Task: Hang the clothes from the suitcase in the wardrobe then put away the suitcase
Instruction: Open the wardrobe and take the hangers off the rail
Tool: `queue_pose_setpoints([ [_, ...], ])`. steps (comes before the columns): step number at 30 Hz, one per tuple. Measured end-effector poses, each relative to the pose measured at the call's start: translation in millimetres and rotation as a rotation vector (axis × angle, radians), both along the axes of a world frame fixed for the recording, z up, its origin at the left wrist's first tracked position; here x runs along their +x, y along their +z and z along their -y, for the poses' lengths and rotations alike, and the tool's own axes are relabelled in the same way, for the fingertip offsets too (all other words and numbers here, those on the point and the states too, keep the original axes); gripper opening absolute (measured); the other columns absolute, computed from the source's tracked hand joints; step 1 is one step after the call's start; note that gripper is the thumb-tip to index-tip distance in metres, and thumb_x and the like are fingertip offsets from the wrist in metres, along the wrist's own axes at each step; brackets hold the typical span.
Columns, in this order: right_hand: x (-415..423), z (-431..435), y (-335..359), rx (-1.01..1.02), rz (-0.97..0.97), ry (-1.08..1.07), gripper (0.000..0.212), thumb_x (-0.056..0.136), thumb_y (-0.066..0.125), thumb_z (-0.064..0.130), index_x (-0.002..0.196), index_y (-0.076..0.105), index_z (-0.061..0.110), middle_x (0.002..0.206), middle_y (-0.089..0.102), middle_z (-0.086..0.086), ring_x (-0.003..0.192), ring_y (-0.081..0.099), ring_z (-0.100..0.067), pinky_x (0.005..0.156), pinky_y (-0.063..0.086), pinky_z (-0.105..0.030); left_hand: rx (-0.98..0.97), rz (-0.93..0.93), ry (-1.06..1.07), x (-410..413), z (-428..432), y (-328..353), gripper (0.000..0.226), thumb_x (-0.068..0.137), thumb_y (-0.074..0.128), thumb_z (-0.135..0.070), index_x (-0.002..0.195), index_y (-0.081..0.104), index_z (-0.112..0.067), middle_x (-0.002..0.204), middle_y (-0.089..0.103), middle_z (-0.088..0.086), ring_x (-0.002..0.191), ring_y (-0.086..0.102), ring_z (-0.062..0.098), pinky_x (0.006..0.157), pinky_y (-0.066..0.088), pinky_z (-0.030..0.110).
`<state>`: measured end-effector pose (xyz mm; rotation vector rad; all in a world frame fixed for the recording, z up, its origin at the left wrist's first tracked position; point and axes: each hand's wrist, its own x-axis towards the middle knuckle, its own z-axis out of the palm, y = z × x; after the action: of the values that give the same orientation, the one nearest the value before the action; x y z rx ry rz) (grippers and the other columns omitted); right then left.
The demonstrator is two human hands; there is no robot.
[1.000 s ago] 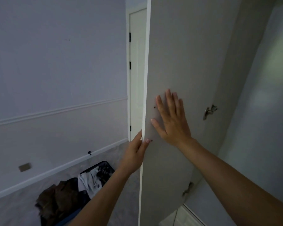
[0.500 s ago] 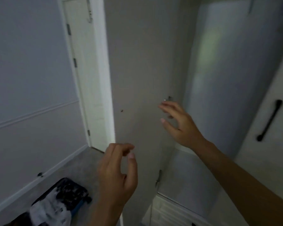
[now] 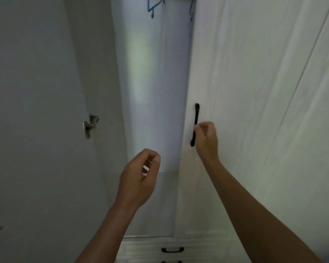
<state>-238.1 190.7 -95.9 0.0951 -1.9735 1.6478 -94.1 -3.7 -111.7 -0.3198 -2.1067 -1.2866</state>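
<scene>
The right hand [image 3: 205, 138] has its fingers curled against the slim black handle [image 3: 196, 118] on the shut right door [image 3: 254, 111], which is pale and wood-grained. Whether they close round the bar I cannot tell. The left hand [image 3: 141, 179] hangs loosely curled and holds nothing, in front of the tall open gap of the wardrobe [image 3: 152, 92]. The smooth left door [image 3: 36, 130] stands swung wide, its metal hinge [image 3: 89, 126] showing. Blue hangers [image 3: 154, 6] peek in at the top edge. A second ago both hands were on that left door.
</scene>
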Motion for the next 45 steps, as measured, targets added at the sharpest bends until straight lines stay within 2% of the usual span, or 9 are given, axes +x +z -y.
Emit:
queue_pose_setpoints([
  [6,-4.9,4.1,-7.2,-0.081,0.075,0.230,0.029,0.105,0.045,0.027,0.078,0.048,0.015,0.070,0.046,-0.004,0.062,0.042,-0.012,0.060,0.036,-0.030,0.099,-0.014,-0.019,-36.0,-34.4,3.3,0.028,0.097,0.045,-0.046,0.091,0.065,-0.027,0.089,0.069,-0.009,0.085,0.067,0.016,0.073,0.056,0.046],
  [11,59.1,-8.4,-14.0,0.052,-0.065,0.072,0.025,0.093,0.066,0.013,0.079,0.045,0.015,0.066,0.043,0.002,0.055,0.040,-0.004,0.052,0.038,-0.019,0.271,-0.028,-0.128,-52.2,-63.9,4.3,0.030,0.101,0.041,-0.036,0.103,0.066,-0.020,0.096,0.068,-0.007,0.091,0.066,0.012,0.075,0.049,0.024],
  [15,130.4,-41.3,-18.9,0.095,-0.116,-0.087,0.042,0.081,0.082,0.028,0.075,0.042,0.018,0.060,0.039,0.009,0.050,0.039,-0.006,0.048,0.036,-0.013,0.279,-0.029,-0.393,-68.8,-94.6,12.8,0.051,0.101,0.029,-0.050,0.131,0.060,-0.023,0.122,0.066,-0.004,0.111,0.063,0.024,0.093,0.054,0.045],
  [20,178.0,-94.8,-19.8,0.075,-0.066,-0.247,0.053,0.073,0.087,0.025,0.071,0.036,0.012,0.056,0.033,0.008,0.049,0.031,-0.007,0.047,0.033,-0.019,0.111,-0.030,-0.780,-84.4,-160.6,30.2,0.074,0.100,0.017,-0.069,0.154,0.042,-0.023,0.155,0.046,-0.010,0.141,0.047,0.022,0.114,0.041,0.050],
  [26,213.7,-151.2,-12.4,0.050,-0.082,-0.392,0.036,0.073,0.061,0.020,0.105,0.061,0.005,0.088,0.067,-0.015,0.077,0.066,-0.033,0.062,0.056,-0.050,-0.131,-0.269,-1.029,-70.3,-268.5,37.0,0.059,0.108,0.025,-0.034,0.162,0.015,-0.012,0.172,0.009,0.002,0.159,0.007,0.016,0.129,0.010,0.041],
  [29,222.5,-177.5,-2.3,-0.018,-0.145,-0.351,0.043,0.068,0.050,-0.001,0.105,0.068,0.009,0.090,0.070,-0.003,0.082,0.064,-0.018,0.066,0.051,-0.034,-0.172,-0.365,-1.027,-71.7,-307.4,28.4,0.069,0.107,0.032,-0.044,0.162,0.002,-0.016,0.172,-0.005,0.008,0.159,-0.005,0.023,0.129,0.006,0.048],
  [35,224.1,-243.1,-8.8,-0.174,-0.110,-0.427,0.046,0.074,0.044,0.013,0.113,0.061,-0.005,0.104,0.068,-0.017,0.095,0.064,-0.031,0.081,0.054,-0.050,-0.344,-0.452,-0.884,-82.1,-364.7,21.7,0.084,0.100,0.044,-0.060,0.163,-0.003,-0.028,0.171,-0.013,0.008,0.158,-0.014,0.028,0.123,0.007,0.065],
  [39,227.1,-274.1,-1.1,-0.286,-0.051,-0.453,0.028,0.078,0.044,0.017,0.095,0.065,0.009,0.086,0.074,0.003,0.082,0.069,-0.012,0.077,0.054,-0.032,-0.456,-0.462,-0.760,-84.1,-392.8,17.8,0.089,0.097,0.046,-0.066,0.163,-0.003,-0.030,0.171,-0.013,0.007,0.157,-0.014,0.031,0.120,0.009,0.071],
  [45,217.8,-320.1,10.6,-0.305,-0.001,-0.426,0.052,0.100,0.031,0.053,0.134,0.056,0.023,0.134,0.067,0.001,0.128,0.060,-0.017,0.098,0.052,-0.027,-0.540,-0.421,-0.580,-80.5,-436.5,16.4,0.088,0.098,0.036,-0.071,0.164,-0.004,-0.027,0.171,-0.015,0.010,0.157,-0.012,0.035,0.116,0.014,0.074],
])
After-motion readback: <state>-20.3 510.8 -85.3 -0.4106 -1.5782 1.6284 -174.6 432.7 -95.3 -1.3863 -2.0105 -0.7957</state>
